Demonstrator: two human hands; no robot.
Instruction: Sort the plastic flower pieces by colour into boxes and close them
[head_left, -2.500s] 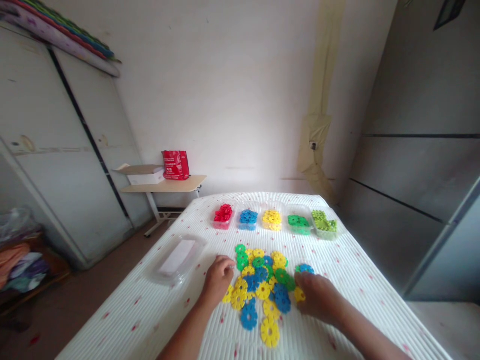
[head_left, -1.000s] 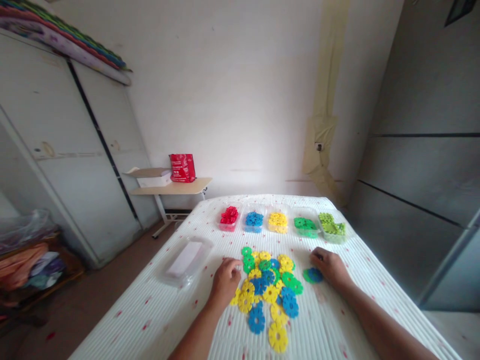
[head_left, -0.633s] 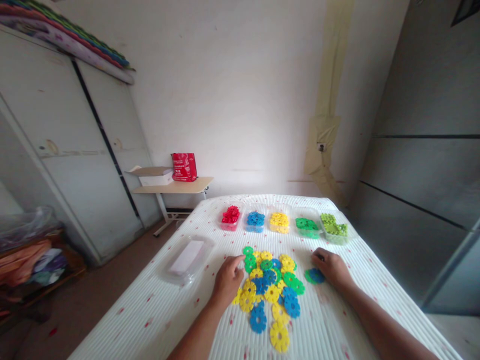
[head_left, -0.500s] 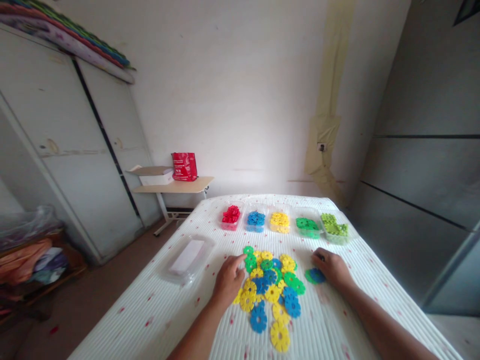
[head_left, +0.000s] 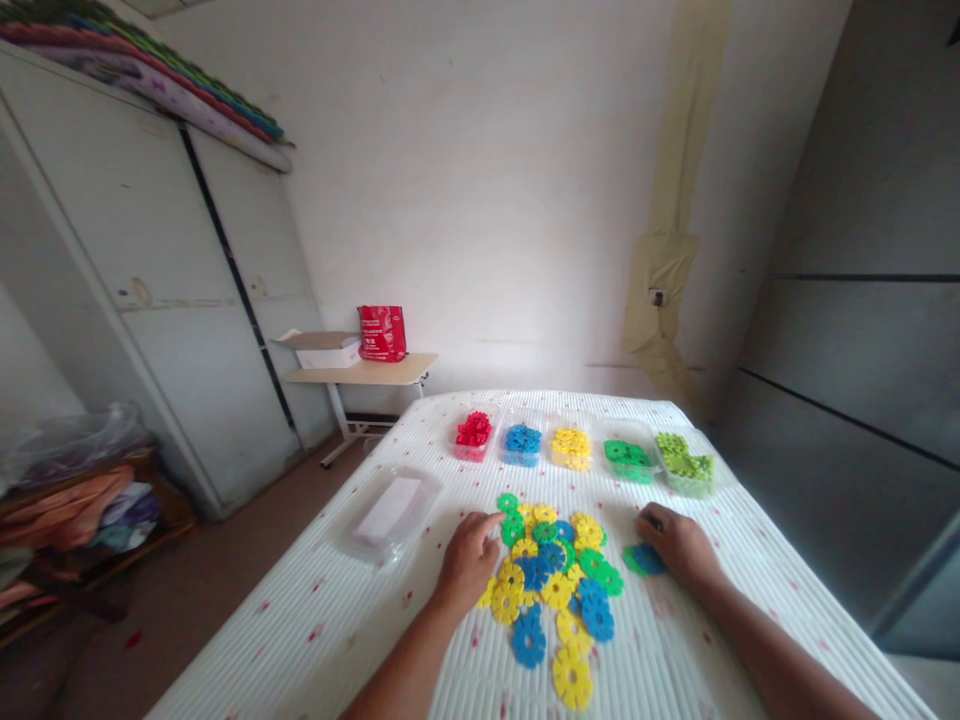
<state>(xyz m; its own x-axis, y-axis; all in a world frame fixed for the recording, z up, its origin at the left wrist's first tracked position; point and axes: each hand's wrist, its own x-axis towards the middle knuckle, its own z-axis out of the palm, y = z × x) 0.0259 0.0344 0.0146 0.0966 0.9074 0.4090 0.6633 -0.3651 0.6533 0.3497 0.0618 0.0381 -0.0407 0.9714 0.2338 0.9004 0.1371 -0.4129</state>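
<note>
A pile of flat flower-shaped discs (head_left: 555, 585) in yellow, blue and green lies on the white ribbed table (head_left: 675, 660). My left hand (head_left: 466, 562) rests at the pile's left edge, holding nothing. Its index finger is stretched out to a green disc (head_left: 512, 527) and its other fingers are loosely bent. My right hand (head_left: 679, 545) lies right of the pile. Its fingers are curled, and its thumb side presses a blue and a green disc (head_left: 642, 560) set apart from the rest.
Five clear tubs stand in a row at the far edge, holding red (head_left: 473, 435), blue (head_left: 522, 441), yellow (head_left: 571, 447), green (head_left: 628, 459) and light green (head_left: 684, 463) discs. A clear tray holding a white sheet (head_left: 390, 512) lies at the left. Beyond the table stands a side table with a red bag (head_left: 382, 333).
My right hand has moved from the pile out to the right with the blue and green discs. My left index finger has reached forward to the green disc. The view has shifted slightly.
</note>
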